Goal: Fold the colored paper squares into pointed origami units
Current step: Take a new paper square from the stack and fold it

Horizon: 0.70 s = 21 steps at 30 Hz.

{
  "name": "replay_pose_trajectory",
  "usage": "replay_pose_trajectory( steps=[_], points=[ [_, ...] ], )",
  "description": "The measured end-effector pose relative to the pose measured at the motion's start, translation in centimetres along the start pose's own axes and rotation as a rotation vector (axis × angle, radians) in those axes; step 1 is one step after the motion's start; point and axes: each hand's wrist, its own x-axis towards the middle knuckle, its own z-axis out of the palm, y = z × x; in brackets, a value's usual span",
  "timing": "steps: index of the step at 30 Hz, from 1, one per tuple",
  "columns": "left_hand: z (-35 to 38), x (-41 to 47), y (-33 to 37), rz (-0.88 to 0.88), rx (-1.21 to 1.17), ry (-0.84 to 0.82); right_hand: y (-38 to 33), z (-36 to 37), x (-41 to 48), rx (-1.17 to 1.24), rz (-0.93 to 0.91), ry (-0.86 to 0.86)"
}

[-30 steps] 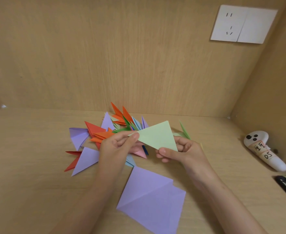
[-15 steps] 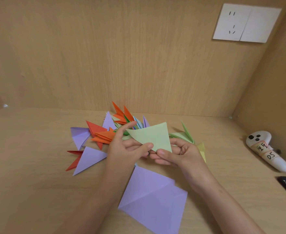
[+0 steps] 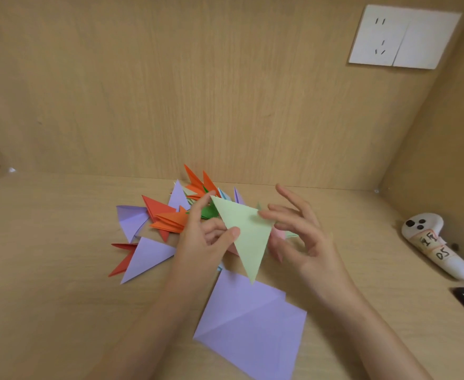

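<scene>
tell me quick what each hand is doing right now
Left hand: pinches the light green paper triangle between thumb and fingers.
Right hand: open, fingers spread, one fingertip at the triangle's right corner.

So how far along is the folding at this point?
Done: a pile of pointed units in orange, red and purple lies behind the hands. In hand: the left hand pinches a light green triangle, not yet a pointed unit; the right hand is open at its corner. Left: that fold, plus the creased purple sheet.

The left hand (image 3: 202, 242) and right hand (image 3: 307, 242) are bare, with slender fingers (image 3: 293, 201) and short plain nails; the forearms (image 3: 362, 319) are bare as well.
</scene>
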Motion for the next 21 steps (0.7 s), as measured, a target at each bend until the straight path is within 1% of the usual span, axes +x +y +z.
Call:
replay_pose_trajectory(
  steps=[2, 5, 15, 19, 21],
  points=[
    [0.1, 0.0, -0.2, 0.014, 0.018, -0.04, 0.1, 0.0, 0.0, -0.029, 0.02, -0.057],
    [0.0, 0.1, -0.3, 0.019, 0.046, -0.076, -0.1, 0.1, 0.0, 0.014, 0.098, -0.065],
    [0.2, -0.4, 0.0, -0.03, 0.085, -0.16, 0.1, 0.8, 0.0, 0.229, 0.201, 0.085],
    [0.7, -0.8, 0.4, -0.072, 0.01, -0.204, 0.4, 1.0, 0.2, 0.351, 0.256, 0.162],
    [0.9, -1.0, 0.7, -0.102, -0.033, -0.199, 0.4, 1.0, 0.3, 0.362, 0.262, 0.179]
  ],
)
